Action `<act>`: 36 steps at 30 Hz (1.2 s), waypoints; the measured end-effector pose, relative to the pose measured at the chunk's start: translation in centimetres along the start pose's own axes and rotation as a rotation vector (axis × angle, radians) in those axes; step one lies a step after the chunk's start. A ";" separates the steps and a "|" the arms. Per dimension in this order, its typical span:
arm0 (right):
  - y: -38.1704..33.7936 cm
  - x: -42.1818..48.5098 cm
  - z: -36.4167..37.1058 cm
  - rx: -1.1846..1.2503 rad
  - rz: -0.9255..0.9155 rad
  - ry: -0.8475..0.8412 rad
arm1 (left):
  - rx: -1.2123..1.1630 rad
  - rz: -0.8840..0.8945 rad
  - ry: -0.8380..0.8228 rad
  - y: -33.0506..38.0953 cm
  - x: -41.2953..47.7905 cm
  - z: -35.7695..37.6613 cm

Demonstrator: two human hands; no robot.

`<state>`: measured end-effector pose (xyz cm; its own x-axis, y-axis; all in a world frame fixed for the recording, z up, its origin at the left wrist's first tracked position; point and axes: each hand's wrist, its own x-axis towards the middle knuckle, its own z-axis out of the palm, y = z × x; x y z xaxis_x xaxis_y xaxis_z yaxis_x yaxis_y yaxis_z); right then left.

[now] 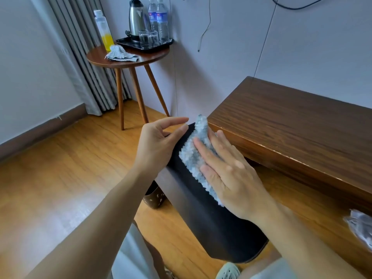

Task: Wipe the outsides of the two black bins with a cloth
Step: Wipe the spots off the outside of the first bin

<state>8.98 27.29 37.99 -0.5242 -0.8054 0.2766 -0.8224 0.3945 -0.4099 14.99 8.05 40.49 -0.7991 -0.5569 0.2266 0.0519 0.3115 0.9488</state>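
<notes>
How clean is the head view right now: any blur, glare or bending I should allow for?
Head view: soft daylight, no harsh shadows; a pale sheen streaks the tilted black plastic bin and the glossy wooden floor; wide-angle bending curves the grey curtain; the crumpled clear plastic bag at the right edge is smeared; the fluffy grey-white cloth stays sharp.

Black bin (213, 218): smooth matt finish, plastic by the look. Cloth (194, 158): shaggy grey-white microfibre, rough pile. Desk (302, 125): dark wood grain, semi-gloss. Floor (60, 168): light wood planks, slight sheen. Kettle (136, 17): polished metal. Water bottles (159, 19): clear plastic.
</notes>
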 end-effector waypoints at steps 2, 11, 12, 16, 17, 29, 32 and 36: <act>-0.4 -0.4 -0.4 -0.035 -0.082 -0.032 | -0.032 0.013 -0.006 0.0 0.9 -0.4; 0.9 -0.1 -0.5 -0.069 -0.194 -0.066 | -0.117 0.000 -0.220 -0.7 3.4 -1.0; 1.2 1.3 -1.1 0.006 -0.109 -0.071 | -0.157 -0.004 -0.227 -0.7 3.4 -0.9; 0.3 1.8 -2.5 0.099 -0.076 -0.130 | -0.237 -0.010 -0.122 -1.0 4.2 -1.4; -0.3 0.8 -2.7 0.066 -0.135 -0.157 | -0.240 -0.014 -0.091 -1.1 4.5 -1.7; 1.6 4.3 -3.6 0.146 -0.056 -0.001 | -0.349 -0.012 -0.312 -1.0 3.8 -1.4; 1.5 5.0 -3.5 0.140 -0.119 0.161 | -0.341 -0.002 -0.296 -1.5 3.7 -1.6; 0.5 4.8 -4.6 0.059 -0.221 0.472 | -0.298 0.014 -0.333 -1.8 3.5 -1.5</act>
<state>5.00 25.64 43.06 -0.3931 -0.5740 0.7183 -0.9180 0.2008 -0.3420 13.03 4.39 39.89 -0.9439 -0.2603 0.2030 0.1955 0.0545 0.9792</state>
